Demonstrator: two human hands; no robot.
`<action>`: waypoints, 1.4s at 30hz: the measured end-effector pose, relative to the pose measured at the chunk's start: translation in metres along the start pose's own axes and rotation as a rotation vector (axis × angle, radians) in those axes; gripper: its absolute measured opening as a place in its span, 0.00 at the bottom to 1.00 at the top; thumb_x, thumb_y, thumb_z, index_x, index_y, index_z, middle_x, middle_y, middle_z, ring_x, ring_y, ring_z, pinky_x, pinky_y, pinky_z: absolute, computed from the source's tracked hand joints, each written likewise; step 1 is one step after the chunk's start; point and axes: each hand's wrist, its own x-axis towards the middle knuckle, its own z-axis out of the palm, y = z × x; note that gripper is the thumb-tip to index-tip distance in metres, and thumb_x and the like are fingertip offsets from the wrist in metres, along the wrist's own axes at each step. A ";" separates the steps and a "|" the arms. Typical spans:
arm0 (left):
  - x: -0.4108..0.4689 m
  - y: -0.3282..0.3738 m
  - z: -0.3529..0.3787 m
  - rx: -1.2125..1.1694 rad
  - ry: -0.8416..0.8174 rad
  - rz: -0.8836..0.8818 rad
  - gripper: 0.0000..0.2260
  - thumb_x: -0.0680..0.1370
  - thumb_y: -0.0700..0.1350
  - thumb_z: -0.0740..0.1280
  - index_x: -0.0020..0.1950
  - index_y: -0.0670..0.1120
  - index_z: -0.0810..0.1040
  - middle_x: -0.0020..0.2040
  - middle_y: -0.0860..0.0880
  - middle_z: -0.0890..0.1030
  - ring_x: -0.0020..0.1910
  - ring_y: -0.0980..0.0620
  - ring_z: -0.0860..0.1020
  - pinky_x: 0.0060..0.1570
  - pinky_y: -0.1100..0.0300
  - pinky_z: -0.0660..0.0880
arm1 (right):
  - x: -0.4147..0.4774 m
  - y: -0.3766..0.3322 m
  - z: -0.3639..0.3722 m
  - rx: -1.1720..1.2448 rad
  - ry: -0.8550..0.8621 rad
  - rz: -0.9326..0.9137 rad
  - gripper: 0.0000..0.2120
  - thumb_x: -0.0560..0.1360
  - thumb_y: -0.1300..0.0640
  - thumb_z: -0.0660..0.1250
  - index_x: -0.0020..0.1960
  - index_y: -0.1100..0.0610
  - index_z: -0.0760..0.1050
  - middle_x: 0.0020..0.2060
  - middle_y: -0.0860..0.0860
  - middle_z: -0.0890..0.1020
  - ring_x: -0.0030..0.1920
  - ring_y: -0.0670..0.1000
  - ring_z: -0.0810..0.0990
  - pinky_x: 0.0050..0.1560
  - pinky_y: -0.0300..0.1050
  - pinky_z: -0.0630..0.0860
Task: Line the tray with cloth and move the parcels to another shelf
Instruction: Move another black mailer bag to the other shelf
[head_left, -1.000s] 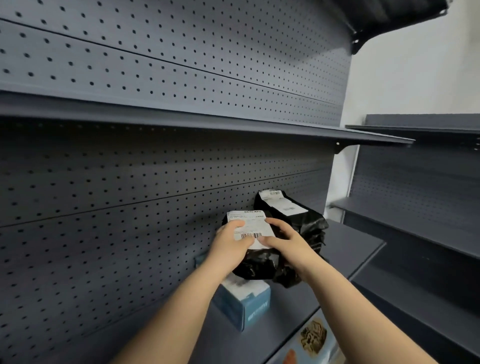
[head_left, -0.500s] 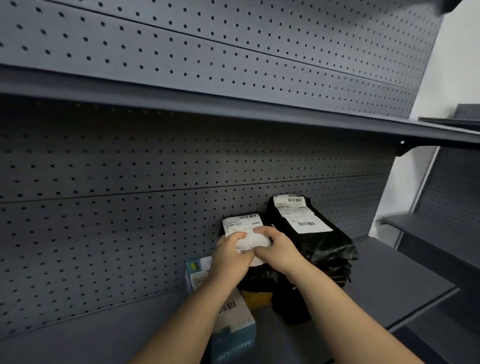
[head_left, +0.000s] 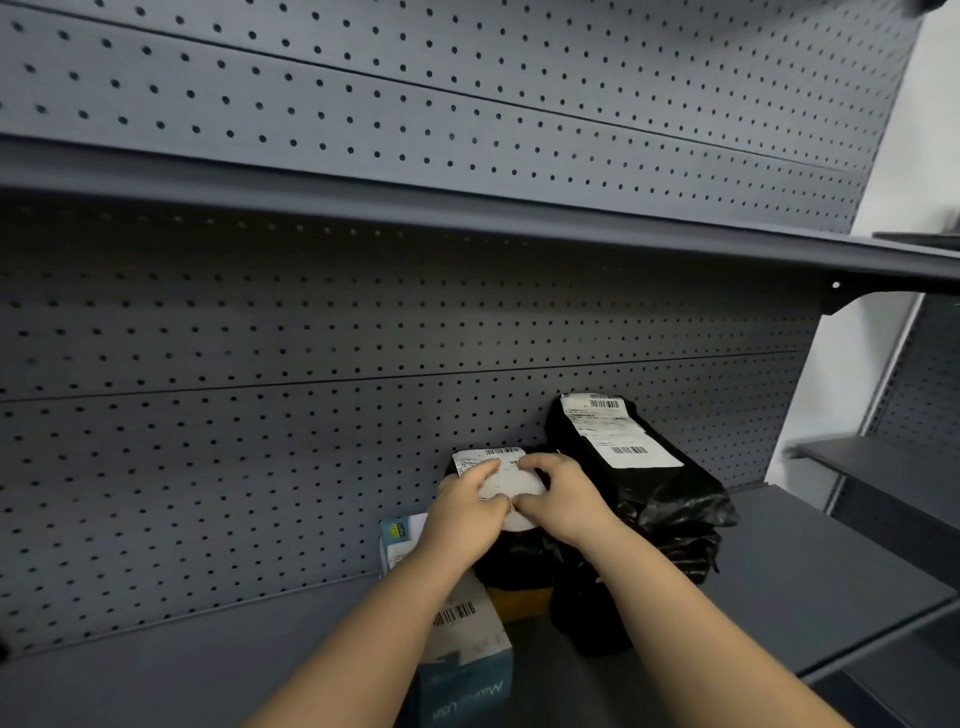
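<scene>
Black crinkled plastic, soft, light and slippery by my guess, so the bulky upper end is where to hold. My left hand (head_left: 465, 514) and right hand (head_left: 563, 501) curl their fingers round the parcel (head_left: 519, 553), pinching its white label, at lower centre of frame, over the shelf (head_left: 805, 561) and beside the second parcel (head_left: 660, 499).
</scene>
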 end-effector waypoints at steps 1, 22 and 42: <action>-0.001 0.001 -0.003 -0.006 0.016 0.006 0.25 0.73 0.46 0.65 0.70 0.59 0.71 0.66 0.49 0.73 0.55 0.53 0.76 0.45 0.65 0.73 | -0.002 -0.001 -0.002 0.000 0.025 -0.014 0.28 0.70 0.58 0.72 0.69 0.55 0.72 0.68 0.55 0.70 0.66 0.53 0.71 0.65 0.40 0.67; -0.091 0.001 -0.155 -0.057 0.262 0.209 0.22 0.74 0.49 0.71 0.68 0.58 0.73 0.68 0.59 0.73 0.68 0.61 0.68 0.63 0.66 0.62 | -0.057 -0.109 0.027 0.370 0.012 -0.381 0.28 0.69 0.52 0.76 0.67 0.46 0.72 0.67 0.45 0.73 0.65 0.42 0.68 0.68 0.45 0.68; -0.387 -0.119 -0.504 0.133 0.728 0.023 0.14 0.74 0.50 0.72 0.58 0.58 0.78 0.57 0.64 0.77 0.59 0.66 0.72 0.54 0.66 0.67 | -0.254 -0.412 0.293 0.681 -0.335 -0.582 0.23 0.70 0.56 0.76 0.58 0.38 0.74 0.64 0.42 0.73 0.62 0.45 0.73 0.55 0.43 0.77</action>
